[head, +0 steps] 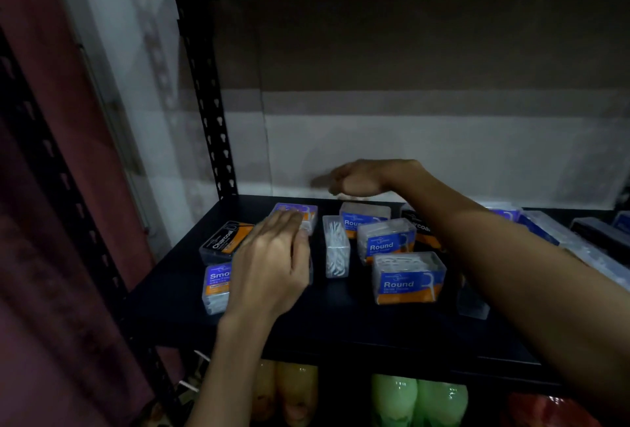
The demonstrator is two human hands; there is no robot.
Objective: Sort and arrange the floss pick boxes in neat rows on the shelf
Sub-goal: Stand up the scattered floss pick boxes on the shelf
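Note:
Several clear floss pick boxes lie scattered on the black shelf (341, 317). A black Charcoal box (223, 242) and a Smooth box (215, 285) lie at the left. Three Round boxes sit mid-shelf, the nearest (407, 278) at the front. One box (336, 246) stands on its side between them. My left hand (272, 261) hovers palm down over the left boxes, fingers extended toward a purple-labelled box (300, 213). My right hand (361, 178) reaches across above the back row, fingers loose, holding nothing.
More boxes run along the shelf's right side (552, 232). The perforated black upright (208, 113) stands at the back left. A pale wall closes the back. Yellow and green bottles (395, 399) stand on the level below.

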